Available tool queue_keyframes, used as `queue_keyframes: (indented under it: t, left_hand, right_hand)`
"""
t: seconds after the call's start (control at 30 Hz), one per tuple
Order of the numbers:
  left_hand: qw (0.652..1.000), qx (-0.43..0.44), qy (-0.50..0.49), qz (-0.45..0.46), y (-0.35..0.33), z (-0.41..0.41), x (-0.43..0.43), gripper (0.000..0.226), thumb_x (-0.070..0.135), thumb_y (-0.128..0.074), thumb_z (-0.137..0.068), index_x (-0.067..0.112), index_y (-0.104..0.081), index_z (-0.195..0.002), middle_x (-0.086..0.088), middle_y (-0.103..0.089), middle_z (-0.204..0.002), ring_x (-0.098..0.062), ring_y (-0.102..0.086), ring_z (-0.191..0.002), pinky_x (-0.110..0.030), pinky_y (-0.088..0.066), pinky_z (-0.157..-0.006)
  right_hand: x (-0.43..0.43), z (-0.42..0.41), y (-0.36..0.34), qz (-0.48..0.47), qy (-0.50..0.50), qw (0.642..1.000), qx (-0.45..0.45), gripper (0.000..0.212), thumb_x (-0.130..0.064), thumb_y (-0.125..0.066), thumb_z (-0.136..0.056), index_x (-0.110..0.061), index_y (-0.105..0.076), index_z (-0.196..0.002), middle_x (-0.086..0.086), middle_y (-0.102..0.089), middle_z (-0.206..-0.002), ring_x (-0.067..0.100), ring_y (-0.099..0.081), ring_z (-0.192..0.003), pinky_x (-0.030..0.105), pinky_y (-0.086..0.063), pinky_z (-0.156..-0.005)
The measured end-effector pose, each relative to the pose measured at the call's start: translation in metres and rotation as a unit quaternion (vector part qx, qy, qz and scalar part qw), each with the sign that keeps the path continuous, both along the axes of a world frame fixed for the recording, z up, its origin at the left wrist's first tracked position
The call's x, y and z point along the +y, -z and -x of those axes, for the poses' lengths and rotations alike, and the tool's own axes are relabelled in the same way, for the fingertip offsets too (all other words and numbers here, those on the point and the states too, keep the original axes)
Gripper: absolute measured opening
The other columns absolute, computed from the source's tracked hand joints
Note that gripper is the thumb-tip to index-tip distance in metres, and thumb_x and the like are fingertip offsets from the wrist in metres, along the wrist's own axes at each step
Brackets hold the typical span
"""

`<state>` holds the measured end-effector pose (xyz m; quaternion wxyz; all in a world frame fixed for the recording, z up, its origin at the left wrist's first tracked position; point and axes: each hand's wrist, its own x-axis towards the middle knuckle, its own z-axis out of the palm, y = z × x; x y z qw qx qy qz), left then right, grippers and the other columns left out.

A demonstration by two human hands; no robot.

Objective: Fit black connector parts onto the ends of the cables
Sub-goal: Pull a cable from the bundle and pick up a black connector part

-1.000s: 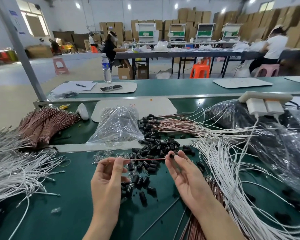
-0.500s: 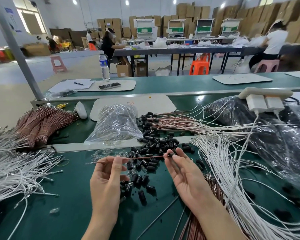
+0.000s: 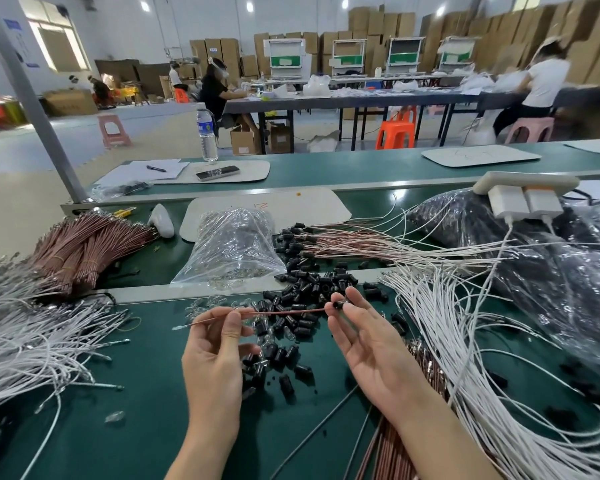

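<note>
Head camera shows the left hand [image 3: 215, 355] pinching a thin brown cable [image 3: 284, 311] near its left end between thumb and forefinger. The right hand [image 3: 371, 344] clamps thumb and forefinger on a black connector part [image 3: 339, 304] at the cable's right end, other fingers spread. Beneath lies a pile of black connector parts [image 3: 305, 285] on the green bench [image 3: 136, 427].

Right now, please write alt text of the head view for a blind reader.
The left hand and right hand hold one thin brown cable over a green table; the right hand pinches a black connector part at its end. Loose black connectors lie beneath, white cables on both sides.
</note>
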<state>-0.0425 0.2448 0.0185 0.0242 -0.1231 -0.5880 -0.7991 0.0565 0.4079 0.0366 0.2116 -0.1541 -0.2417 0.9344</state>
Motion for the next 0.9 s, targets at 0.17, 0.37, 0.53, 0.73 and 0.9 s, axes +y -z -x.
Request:
queue_keyframes:
  t: [0.17,0.37,0.53,0.73,0.9]
  left_hand:
    - [1.000,-0.005,0.002,-0.009,-0.0008,0.0006,0.0003,0.020,0.027,-0.061,-0.090,0.011,-0.061,-0.101,-0.005,-0.075,-0.095,-0.011,-0.066,-0.074,-0.024,-0.058,-0.057]
    - [1.000,0.017,0.003,0.017,0.0020,-0.0004,0.0018,0.021,0.033,-0.063,-0.092,0.014,-0.063,-0.098,-0.005,-0.076,-0.094,-0.012,-0.067,-0.075,-0.025,-0.059,-0.060]
    - [0.999,0.032,0.023,0.031,-0.0006,-0.0033,0.0002,0.008,0.039,-0.067,-0.089,0.031,-0.069,-0.088,-0.006,-0.076,-0.092,-0.014,-0.067,-0.071,-0.032,-0.061,-0.062]
    - [0.999,0.018,0.035,0.018,-0.0037,-0.0044,-0.0021,0.005,0.039,-0.069,-0.086,0.035,-0.070,-0.088,-0.007,-0.076,-0.093,-0.014,-0.069,-0.070,-0.032,-0.060,-0.061]
    - [0.999,0.037,0.018,0.028,-0.0043,-0.0073,-0.0004,0.005,0.033,-0.066,-0.091,0.029,-0.068,-0.089,-0.007,-0.078,-0.094,-0.017,-0.070,-0.075,-0.025,-0.059,-0.059]
  right_hand:
    - [0.0017,0.0015,0.0023,-0.011,-0.006,1.000,0.001,0.042,0.004,-0.066,-0.085,-0.005,-0.062,-0.125,0.019,-0.073,-0.114,0.028,-0.075,-0.097,0.028,-0.062,-0.072]
    - [0.0005,0.0035,0.0045,-0.039,-0.019,0.999,0.000,0.045,0.002,-0.068,-0.082,-0.005,-0.062,-0.126,0.018,-0.072,-0.118,0.028,-0.074,-0.101,0.028,-0.062,-0.074]
    - [0.0004,0.0033,0.0039,-0.028,-0.017,0.999,0.014,0.042,0.003,-0.067,-0.081,-0.004,-0.064,-0.122,0.018,-0.072,-0.119,0.027,-0.074,-0.099,0.029,-0.062,-0.074]
    - [-0.0005,0.0031,0.0048,-0.007,-0.019,1.000,0.022,0.040,0.004,-0.067,-0.082,-0.003,-0.065,-0.121,0.020,-0.071,-0.122,0.028,-0.074,-0.101,0.029,-0.062,-0.075]
    - [0.0002,0.0011,0.0044,0.011,-0.022,0.999,0.040,0.042,0.004,-0.068,-0.081,-0.004,-0.065,-0.123,0.020,-0.070,-0.123,0.030,-0.073,-0.104,0.030,-0.063,-0.076]
